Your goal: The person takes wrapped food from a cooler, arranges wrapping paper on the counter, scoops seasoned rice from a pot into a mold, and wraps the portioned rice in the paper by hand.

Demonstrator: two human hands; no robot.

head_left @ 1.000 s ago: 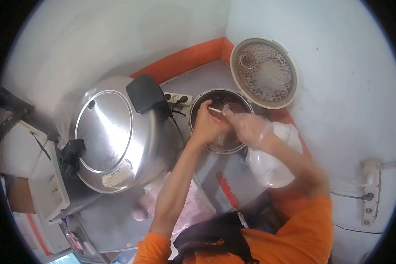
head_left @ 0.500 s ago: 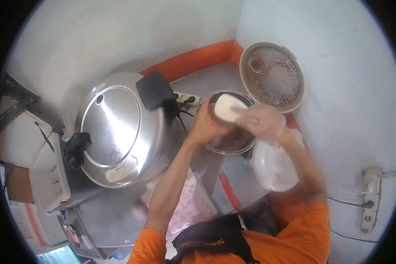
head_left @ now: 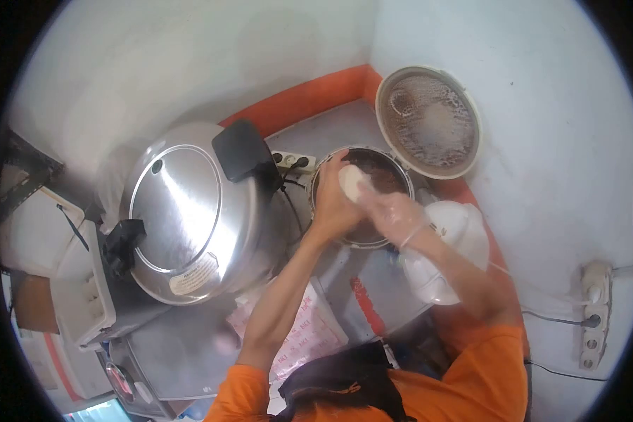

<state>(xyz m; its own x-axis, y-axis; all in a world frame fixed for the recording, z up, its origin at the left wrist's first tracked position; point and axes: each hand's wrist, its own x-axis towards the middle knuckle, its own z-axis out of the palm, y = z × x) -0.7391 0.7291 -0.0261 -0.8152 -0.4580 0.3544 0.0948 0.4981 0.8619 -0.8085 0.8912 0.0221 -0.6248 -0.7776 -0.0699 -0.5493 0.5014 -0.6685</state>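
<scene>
A white paddle [head_left: 352, 183] is held over the open round cooker [head_left: 390, 165], whose inside looks dark brown. My right hand [head_left: 394, 214], in a thin clear glove, is closed on the paddle. Curled at the cooker's left side is my left hand [head_left: 335, 200], near the paddle; what its fingers hold, if anything, is hidden. The cooker's lid [head_left: 432, 123] stands raised behind it, its inner face wet with droplets. Beside the cooker on the right lies a white rounded lid or container [head_left: 443, 250], partly under my right forearm.
A large steel pot [head_left: 179, 204] with black handles stands left. Pink-printed paper [head_left: 309, 337] and a red-handled tool [head_left: 367, 306] lie on the grey table [head_left: 176, 352]. Power strips sit behind the cooker [head_left: 293, 162] and on the right wall [head_left: 594, 316]. A white box [head_left: 84, 295] is far left.
The white paddle was seen edge-on, then broad and flat over the cooker; now it is tilted and narrower. My right hand has moved left and down since half a second ago.
</scene>
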